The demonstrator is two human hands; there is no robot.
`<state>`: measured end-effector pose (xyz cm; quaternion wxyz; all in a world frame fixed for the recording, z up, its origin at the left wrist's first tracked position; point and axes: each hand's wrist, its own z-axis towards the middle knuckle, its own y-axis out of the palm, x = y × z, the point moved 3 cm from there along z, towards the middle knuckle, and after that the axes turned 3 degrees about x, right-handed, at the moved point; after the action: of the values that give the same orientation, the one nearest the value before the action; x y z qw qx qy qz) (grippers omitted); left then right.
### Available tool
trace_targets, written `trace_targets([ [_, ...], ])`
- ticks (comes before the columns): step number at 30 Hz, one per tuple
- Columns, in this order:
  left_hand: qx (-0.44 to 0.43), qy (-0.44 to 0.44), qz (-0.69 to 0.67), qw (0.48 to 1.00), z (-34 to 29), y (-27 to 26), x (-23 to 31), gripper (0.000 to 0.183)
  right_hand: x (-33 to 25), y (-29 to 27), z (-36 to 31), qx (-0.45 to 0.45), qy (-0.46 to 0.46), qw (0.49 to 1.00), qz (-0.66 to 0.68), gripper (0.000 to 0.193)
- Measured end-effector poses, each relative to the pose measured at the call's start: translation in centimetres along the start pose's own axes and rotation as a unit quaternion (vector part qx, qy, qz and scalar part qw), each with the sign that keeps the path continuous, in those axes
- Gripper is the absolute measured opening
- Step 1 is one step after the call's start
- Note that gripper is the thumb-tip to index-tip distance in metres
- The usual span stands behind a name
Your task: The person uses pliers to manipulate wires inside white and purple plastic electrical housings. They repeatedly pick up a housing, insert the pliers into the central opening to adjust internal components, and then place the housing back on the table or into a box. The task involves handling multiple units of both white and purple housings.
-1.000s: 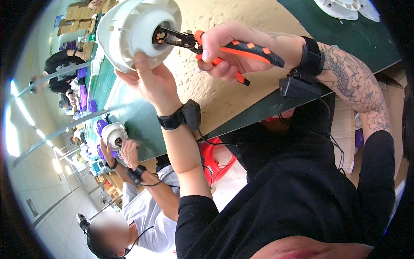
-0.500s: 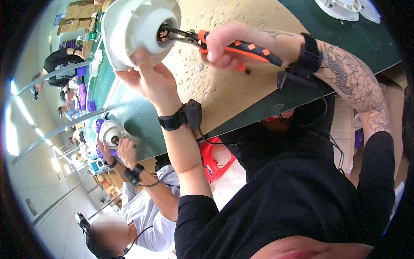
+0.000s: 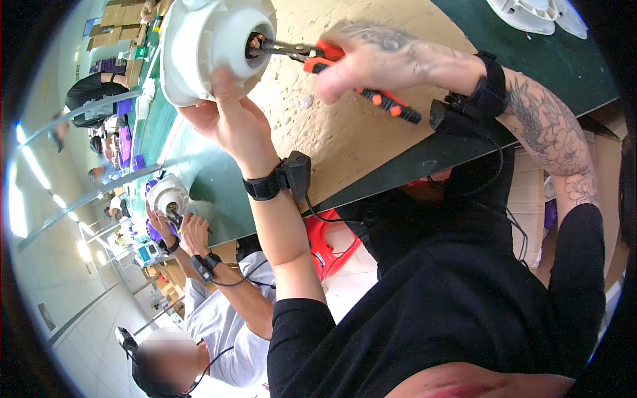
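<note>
Up at eleven o'clock, the white housing (image 3: pixel 189 63) could twist loose, I'd say, if levered hard: the half-curled left hand (image 3: pixel 232 119) only pinches its lower side. At twelve, the pliers (image 3: pixel 318 64), reaching into its hollow, might slip and scrape it; the right hand (image 3: pixel 371 65), at one, is wrapped around their handles.
</note>
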<state>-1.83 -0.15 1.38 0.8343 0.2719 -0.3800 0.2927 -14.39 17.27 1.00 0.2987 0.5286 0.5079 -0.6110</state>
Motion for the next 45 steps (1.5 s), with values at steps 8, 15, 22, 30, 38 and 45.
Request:
trace_targets([
  [8,-0.012,-0.021,-0.008,1.000,0.2,-0.6,0.4,0.063,2.0,2.5,0.9,-0.132,0.047,0.925,0.354,0.030],
  [15,-0.022,0.012,0.007,1.000,0.2,0.2,0.5,0.062,0.5,0.2,-0.1,0.127,-0.030,0.971,-0.198,0.048],
  [22,0.009,-0.071,-0.091,0.993,-0.4,-0.2,-0.4,0.061,2.2,4.0,0.3,-0.161,0.049,0.859,0.484,0.026],
  [30,0.007,0.007,0.009,1.000,-0.1,-0.6,-0.5,0.057,0.5,0.1,0.0,0.104,-0.023,0.980,-0.169,0.046],
  [38,0.012,-0.084,-0.066,0.994,-0.7,-0.5,-0.3,0.050,2.4,2.2,0.8,-0.108,0.004,0.943,0.315,0.038],
  [45,-0.032,-0.078,0.011,0.996,-0.2,-0.4,-0.8,0.060,1.1,-0.1,0.1,0.113,-0.036,0.981,-0.155,0.050],
])
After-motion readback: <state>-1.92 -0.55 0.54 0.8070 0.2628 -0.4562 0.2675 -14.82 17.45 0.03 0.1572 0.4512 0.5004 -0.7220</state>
